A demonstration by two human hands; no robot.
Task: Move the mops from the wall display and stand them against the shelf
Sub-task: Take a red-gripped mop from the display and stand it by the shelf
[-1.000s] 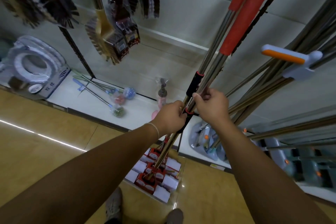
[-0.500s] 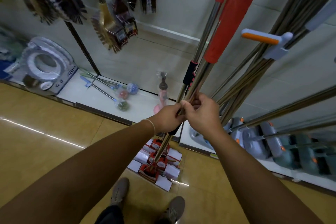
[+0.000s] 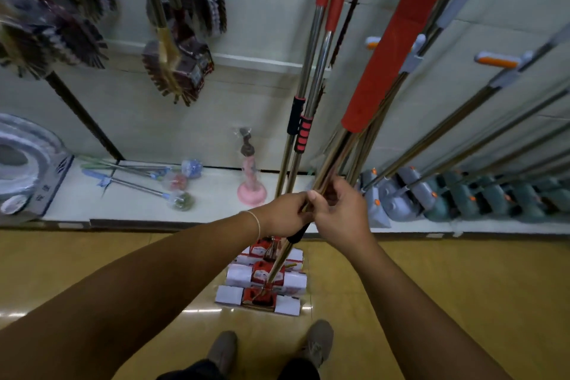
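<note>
Hands, left hand (image 3: pixel 285 212) and right hand (image 3: pixel 337 213), grip clamped around bundled mop poles (image 3: pixel 311 80), keeping them upright for carrying.

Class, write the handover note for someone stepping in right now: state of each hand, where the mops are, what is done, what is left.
Left hand: grips the bundle of mop poles.
Right hand: grips the same bundle from the other side.
Mops: held upright; their packaged heads rest on the floor in front of the low shelf.
Done: the bundle is in hand.
Left: stand it against the shelf; more mops lean at the wall to the right.
</note>
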